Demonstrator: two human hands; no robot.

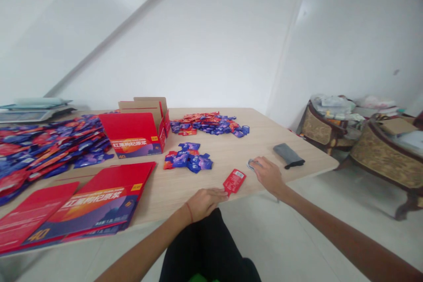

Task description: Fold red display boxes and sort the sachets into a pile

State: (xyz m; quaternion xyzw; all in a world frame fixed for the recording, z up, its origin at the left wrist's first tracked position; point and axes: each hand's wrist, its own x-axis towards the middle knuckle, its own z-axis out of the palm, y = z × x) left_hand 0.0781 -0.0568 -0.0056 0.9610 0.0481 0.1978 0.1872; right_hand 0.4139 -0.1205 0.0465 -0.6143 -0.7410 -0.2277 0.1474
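Fingers (218, 192) of left hand (204, 203) apparently flat

Open red box (140, 134) on table (231, 150).
Small sachet pile (188, 158) just right of box.
Red sachet (234, 180) further right of box, near table edge; left hand (205, 202) flat, fingertips touching it.
Right hand (267, 174) farthest right of box, over small grey object (251, 164); grip unclear.
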